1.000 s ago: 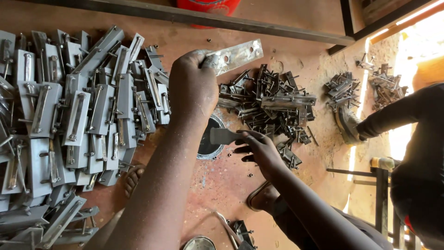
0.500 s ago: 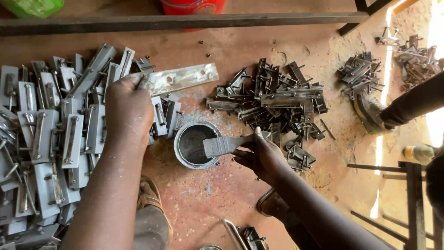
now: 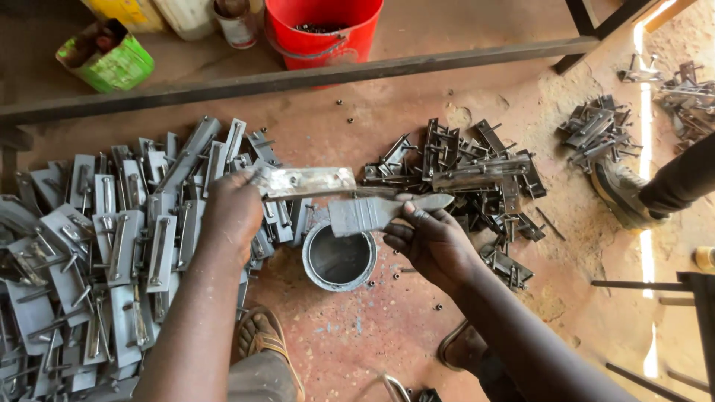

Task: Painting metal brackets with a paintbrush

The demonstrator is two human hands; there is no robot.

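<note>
My left hand (image 3: pixel 232 212) grips one end of a flat grey metal bracket (image 3: pixel 309 181) and holds it level above the floor. In my right hand (image 3: pixel 432 240) is a wide paintbrush (image 3: pixel 372 212) coated in grey paint, its bristles lying just under the bracket. Directly below both stands a small round tin of grey paint (image 3: pixel 339 257) on the red floor.
A big heap of grey-painted brackets (image 3: pixel 112 253) covers the floor at left. A pile of dark unpainted brackets (image 3: pixel 469 179) lies at right, a smaller one (image 3: pixel 596 126) farther right by another person's shoe (image 3: pixel 622 193). A red bucket (image 3: pixel 324 30) and steel bar (image 3: pixel 298 78) stand behind.
My left hand has brought the bracket down from high up to just above the tin. My right hand has lifted the brush out of the tin up against the bracket.
</note>
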